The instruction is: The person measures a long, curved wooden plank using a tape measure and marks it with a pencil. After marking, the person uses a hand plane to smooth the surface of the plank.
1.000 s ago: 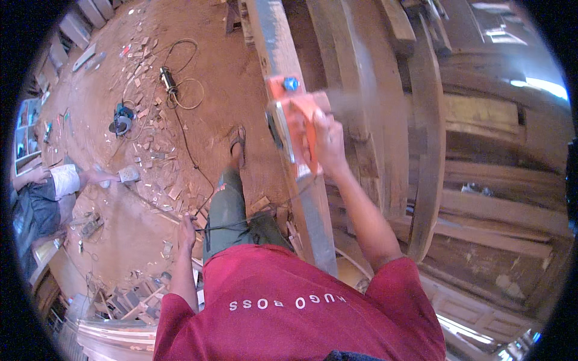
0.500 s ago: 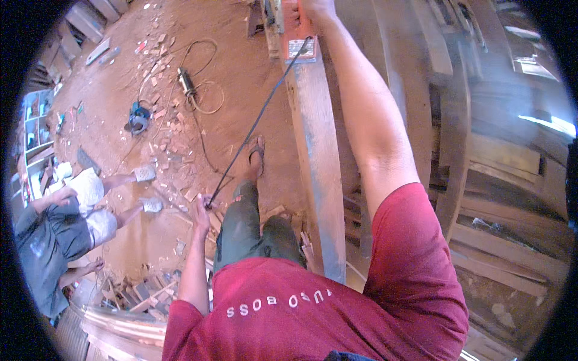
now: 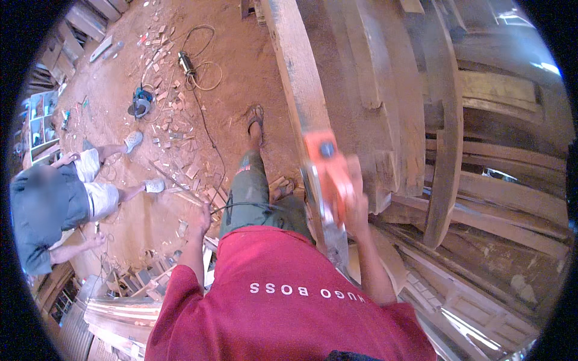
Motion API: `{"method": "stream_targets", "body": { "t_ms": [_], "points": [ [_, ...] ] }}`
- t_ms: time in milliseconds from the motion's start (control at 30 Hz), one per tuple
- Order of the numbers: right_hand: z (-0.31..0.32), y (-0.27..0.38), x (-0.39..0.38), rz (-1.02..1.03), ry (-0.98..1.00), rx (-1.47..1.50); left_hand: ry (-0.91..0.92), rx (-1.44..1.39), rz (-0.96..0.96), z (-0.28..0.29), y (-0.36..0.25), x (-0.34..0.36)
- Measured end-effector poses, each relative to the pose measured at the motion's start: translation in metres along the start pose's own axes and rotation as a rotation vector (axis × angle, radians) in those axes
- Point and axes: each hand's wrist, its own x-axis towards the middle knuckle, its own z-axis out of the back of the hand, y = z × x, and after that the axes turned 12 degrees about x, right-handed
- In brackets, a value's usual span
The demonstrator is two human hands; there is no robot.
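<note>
An orange electric hand planer rests on a long wooden beam that runs away in front of me. My right hand is closed around the planer's handle, near the beam's close end; motion smears the fingers a little. Off to the left, beside my thigh, my left hand is closed on the black power cord. From there the cord stretches across my lap toward the planer.
Another person sits at the left. A circular saw, a coiled extension cord and scattered wood offcuts lie on the dusty floor. Stacked planks fill the right side. More scrap wood lies behind my left arm.
My right hand has drawn the planer back along the beam from its far part to close beside me. The cord, taut before, now hangs slacker. My left hand keeps hold of it.
</note>
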Motion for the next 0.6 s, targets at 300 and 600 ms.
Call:
{"method": "stream_targets", "body": {
  "t_ms": [300,600],
  "points": [
    [0.022,0.002,-0.050,-0.287,0.005,0.123,0.015,-0.443,0.051,-0.024,-0.021,0.013],
    [-0.063,0.059,0.229,-0.058,-0.038,0.335,-0.186,-0.336,0.035,0.009,-0.037,0.006]
  ]
}}
